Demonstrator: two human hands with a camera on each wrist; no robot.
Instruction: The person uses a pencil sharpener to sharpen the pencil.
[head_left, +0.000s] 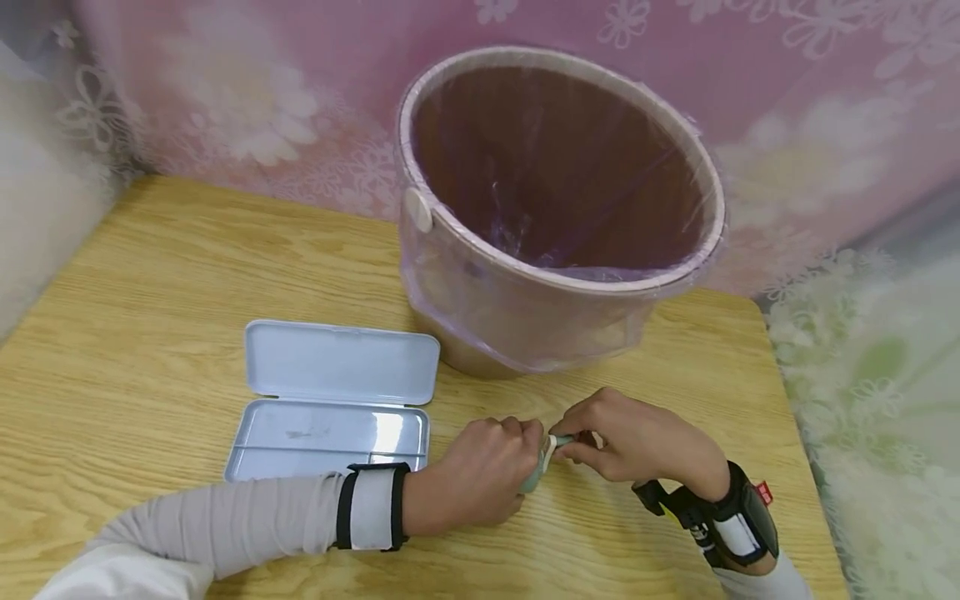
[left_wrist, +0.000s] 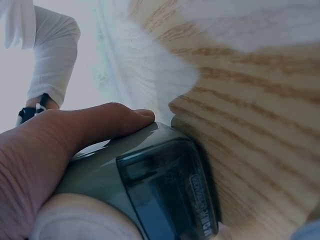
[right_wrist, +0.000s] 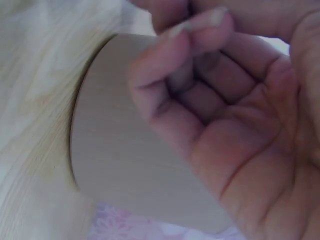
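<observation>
My left hand [head_left: 483,471] grips a small green pencil sharpener [head_left: 533,478] with a crank, just above the table. In the left wrist view the thumb lies along the body of the sharpener [left_wrist: 95,172], beside its dark see-through bin [left_wrist: 167,185]. My right hand [head_left: 626,437] pinches the small green crank knob [head_left: 564,440] at the end of a white arm, close to the left hand's fingers. The right wrist view shows the curled fingers [right_wrist: 165,65] of that hand; the knob is hidden there. Most of the sharpener is covered by the left hand in the head view.
An open light-blue pencil case [head_left: 341,362] lies left of the hands, partly behind the left forearm. A large beige bucket [head_left: 517,325] lined with a thin purple plastic bag stands behind the hands. Flowered cloth [head_left: 240,92] hangs behind the wooden table [head_left: 172,275].
</observation>
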